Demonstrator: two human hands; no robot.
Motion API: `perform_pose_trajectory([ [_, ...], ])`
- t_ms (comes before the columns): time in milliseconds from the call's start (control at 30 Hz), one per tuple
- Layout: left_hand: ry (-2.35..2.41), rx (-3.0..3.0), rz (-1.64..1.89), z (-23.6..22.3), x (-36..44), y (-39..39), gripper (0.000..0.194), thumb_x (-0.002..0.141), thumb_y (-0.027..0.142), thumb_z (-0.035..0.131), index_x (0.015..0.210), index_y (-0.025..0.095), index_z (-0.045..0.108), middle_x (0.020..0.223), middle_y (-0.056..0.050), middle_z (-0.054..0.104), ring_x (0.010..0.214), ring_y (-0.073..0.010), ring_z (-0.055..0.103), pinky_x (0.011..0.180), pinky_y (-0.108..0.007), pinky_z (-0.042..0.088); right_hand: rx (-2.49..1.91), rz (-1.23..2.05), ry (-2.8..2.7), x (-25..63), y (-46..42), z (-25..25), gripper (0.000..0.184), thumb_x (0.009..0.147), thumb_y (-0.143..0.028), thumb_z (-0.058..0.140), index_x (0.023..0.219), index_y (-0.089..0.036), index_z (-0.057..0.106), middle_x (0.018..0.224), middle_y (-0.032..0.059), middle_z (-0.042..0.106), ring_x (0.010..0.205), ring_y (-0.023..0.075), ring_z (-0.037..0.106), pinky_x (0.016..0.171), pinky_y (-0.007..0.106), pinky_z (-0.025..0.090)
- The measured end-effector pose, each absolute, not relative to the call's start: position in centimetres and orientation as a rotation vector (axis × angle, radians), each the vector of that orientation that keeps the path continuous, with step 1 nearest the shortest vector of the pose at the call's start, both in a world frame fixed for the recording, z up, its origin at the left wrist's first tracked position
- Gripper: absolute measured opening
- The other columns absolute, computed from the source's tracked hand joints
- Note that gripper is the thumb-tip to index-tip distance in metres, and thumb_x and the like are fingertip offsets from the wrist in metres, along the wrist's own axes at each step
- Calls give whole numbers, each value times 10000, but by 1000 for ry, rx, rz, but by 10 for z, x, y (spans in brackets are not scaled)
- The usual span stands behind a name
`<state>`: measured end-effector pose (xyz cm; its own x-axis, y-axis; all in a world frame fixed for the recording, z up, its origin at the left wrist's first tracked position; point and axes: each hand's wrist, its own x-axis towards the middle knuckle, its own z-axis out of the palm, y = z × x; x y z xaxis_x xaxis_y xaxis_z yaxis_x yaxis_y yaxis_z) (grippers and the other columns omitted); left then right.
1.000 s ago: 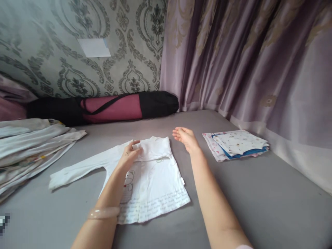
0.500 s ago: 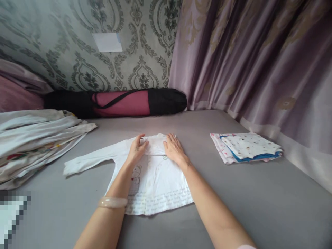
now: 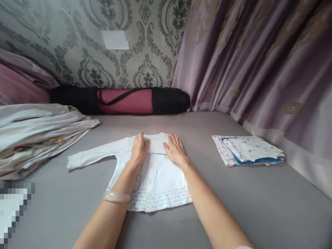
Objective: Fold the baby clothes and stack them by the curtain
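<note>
A small white long-sleeved shirt [image 3: 160,180] lies on the grey sheet [image 3: 166,228], with a bear drawing on its front and a band of printed lettering along the hem. One sleeve stretches out to the left; the other is folded across the top of the chest. My left hand [image 3: 140,148] rests on the shirt near the left shoulder, its fingers partly curled with the thumb apart. My right hand [image 3: 176,148] lies flat with spread fingers on the folded sleeve near the right shoulder.
Folded clothes [image 3: 254,148] in white, pink and blue lie stacked at the right. Loose pale clothes [image 3: 38,131] are heaped at the left. A long black and maroon bag [image 3: 124,100] lies along the wall, and a purple curtain [image 3: 220,62] hangs at the right.
My right hand has come down from beside the shirt onto the folded sleeve. My left hand has stayed near the left shoulder. The camera view has shifted left.
</note>
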<state>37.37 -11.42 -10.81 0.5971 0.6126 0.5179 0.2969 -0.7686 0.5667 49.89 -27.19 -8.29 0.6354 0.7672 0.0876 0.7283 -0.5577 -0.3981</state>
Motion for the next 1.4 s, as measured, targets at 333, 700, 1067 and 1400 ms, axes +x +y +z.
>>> perform_pose_trajectory([
  [333, -103, 2590, 537, -71, 389, -169, 286, 969, 236, 375, 1115, 182, 616, 1084, -95, 677, 1038, -214, 609, 945, -378, 481, -2181, 205, -898, 578, -296, -80, 361, 941, -155, 394, 1183, -142, 661, 1172, 97, 694, 1088, 166, 633, 980, 283, 444],
  [700, -220, 2846, 169, -83, 390, -214, 510, 1001, 475, 279, 1425, 240, 438, 1564, -93, 301, 1463, -295, 167, 1176, -524, 186, -2188, 318, -1084, 594, -278, -83, 174, 881, -232, 566, 959, -181, 713, 898, 23, 735, 841, 152, 657, 779, 228, 477],
  [1067, -63, 2829, 8, -70, 387, -220, 491, 981, 524, 311, 1423, 356, 444, 1575, -71, 272, 1449, -397, 134, 1122, -662, 112, -2456, -54, -1049, 575, -266, -91, 212, 977, -251, 427, 1039, -200, 624, 1095, 86, 647, 1022, 197, 576, 860, 282, 405],
  [1400, -1, 2622, 279, -60, 386, -208, 422, 988, 406, 359, 1347, 257, 523, 1452, -112, 471, 1347, -285, 420, 1116, -516, 294, -2565, 13, -1169, 582, -268, -73, 267, 946, -183, 430, 1058, -181, 672, 1049, 80, 671, 1005, 186, 600, 902, 273, 430],
])
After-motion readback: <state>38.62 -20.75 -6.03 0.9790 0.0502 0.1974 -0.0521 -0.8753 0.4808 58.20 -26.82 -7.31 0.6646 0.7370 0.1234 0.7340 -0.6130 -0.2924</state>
